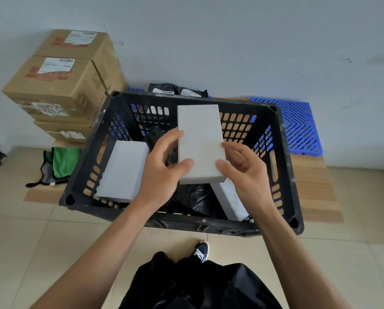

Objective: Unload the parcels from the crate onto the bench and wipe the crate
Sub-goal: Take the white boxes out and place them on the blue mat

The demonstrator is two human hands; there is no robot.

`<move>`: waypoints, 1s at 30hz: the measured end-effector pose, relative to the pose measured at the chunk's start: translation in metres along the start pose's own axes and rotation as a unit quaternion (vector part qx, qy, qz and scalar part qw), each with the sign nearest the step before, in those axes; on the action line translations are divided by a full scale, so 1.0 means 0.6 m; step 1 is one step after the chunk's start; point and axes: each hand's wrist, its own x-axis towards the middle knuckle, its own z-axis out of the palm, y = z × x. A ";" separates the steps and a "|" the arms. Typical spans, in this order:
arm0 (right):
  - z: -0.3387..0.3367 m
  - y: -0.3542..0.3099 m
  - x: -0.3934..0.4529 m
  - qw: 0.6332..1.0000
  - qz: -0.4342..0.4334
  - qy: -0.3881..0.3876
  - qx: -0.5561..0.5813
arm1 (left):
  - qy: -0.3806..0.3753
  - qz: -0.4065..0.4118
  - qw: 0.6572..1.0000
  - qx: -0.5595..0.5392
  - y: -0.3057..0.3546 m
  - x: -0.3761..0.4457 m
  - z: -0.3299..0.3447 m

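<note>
A black slotted crate (pixel 282 166) stands on a low wooden bench (pixel 313 186). Above its middle I hold a flat white box (pixel 199 139). My left hand (pixel 162 168) grips the box's left edge and my right hand (pixel 244 168) grips its right edge, thumbs on top. Inside the crate a second white box (pixel 124 170) leans at the left, a third white box (pixel 231 199) lies at the lower right, and black plastic mailer bags (pixel 193 199) lie crumpled on the bottom. A green cloth (pixel 62 161) lies on the bench left of the crate.
Stacked cardboard cartons (pixel 59 85) stand at the left against the wall. Black mailer parcels (pixel 177 90) lie behind the crate. A blue plastic grid mat (pixel 298 126) lies at the right rear. My shoe (pixel 201 250) and dark trousers are on the tiled floor below.
</note>
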 end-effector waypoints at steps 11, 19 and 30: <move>0.044 -0.019 -0.068 1.000 -0.018 -0.018 0.000 | -0.036 0.047 0.997 0.040 0.019 -0.055 -0.039; 0.009 -0.046 -0.131 0.997 -0.064 0.046 0.025 | -0.102 0.084 0.991 0.022 0.039 -0.080 0.007; -0.147 -0.069 -0.215 0.981 -0.098 0.139 0.092 | -0.191 0.121 0.972 0.058 0.078 -0.108 0.186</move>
